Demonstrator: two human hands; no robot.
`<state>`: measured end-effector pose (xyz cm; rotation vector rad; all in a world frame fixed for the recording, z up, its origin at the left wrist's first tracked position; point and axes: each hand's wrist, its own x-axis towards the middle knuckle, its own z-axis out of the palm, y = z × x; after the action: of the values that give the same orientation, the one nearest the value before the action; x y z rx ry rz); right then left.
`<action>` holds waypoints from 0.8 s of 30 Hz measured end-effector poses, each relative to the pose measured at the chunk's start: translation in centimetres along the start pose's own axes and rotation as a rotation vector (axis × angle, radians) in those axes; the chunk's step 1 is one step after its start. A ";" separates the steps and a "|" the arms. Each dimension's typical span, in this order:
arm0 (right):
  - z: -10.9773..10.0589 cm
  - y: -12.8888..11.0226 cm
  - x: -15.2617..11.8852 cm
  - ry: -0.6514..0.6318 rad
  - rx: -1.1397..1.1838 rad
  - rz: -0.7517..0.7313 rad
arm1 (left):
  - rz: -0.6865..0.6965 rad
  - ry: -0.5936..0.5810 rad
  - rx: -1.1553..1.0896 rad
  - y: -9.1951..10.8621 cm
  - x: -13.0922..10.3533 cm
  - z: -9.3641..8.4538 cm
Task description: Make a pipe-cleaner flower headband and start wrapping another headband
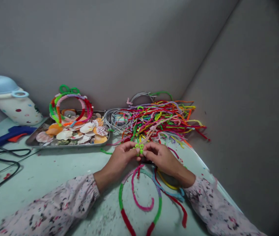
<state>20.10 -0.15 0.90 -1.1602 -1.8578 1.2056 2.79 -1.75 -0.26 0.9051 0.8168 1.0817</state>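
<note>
Between my two hands is a small bright-green pipe cleaner (139,147) bent into little loops. The fingers of my left hand (121,156) pinch it from the left. My right hand (164,159) pinches its other side, thumb and fingertips together. Below the hands lies a headband wrapped in coloured pipe cleaners (120,196), with pink, green, purple and red sections. A curled magenta pipe cleaner (136,198) rests inside its curve. Blue, yellow and red pipe cleaners (171,193) lie near my right wrist.
A metal tray (65,145) holds seashells, with several wrapped headbands (70,96) on top. Behind my hands spreads a heap of pipe cleaners (164,118) beside coiled grey wire hoops (117,119). At left are a blue glue gun (7,136), a black cord (14,164) and a white cup (16,106).
</note>
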 end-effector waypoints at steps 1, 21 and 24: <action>0.0 0.0 0.0 0.019 0.003 0.015 | -0.006 -0.014 0.000 0.0 -0.1 0.1; -0.8 -0.8 -0.3 0.047 -0.152 -0.038 | -0.004 -0.057 0.264 0.7 -0.2 -0.2; -0.6 -0.8 -0.3 0.051 -0.193 -0.062 | 0.045 -0.023 0.344 0.9 -0.1 -0.1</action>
<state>20.48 -0.30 1.83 -1.2148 -1.9902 0.9702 2.39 -1.63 0.51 1.2269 0.9855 0.9828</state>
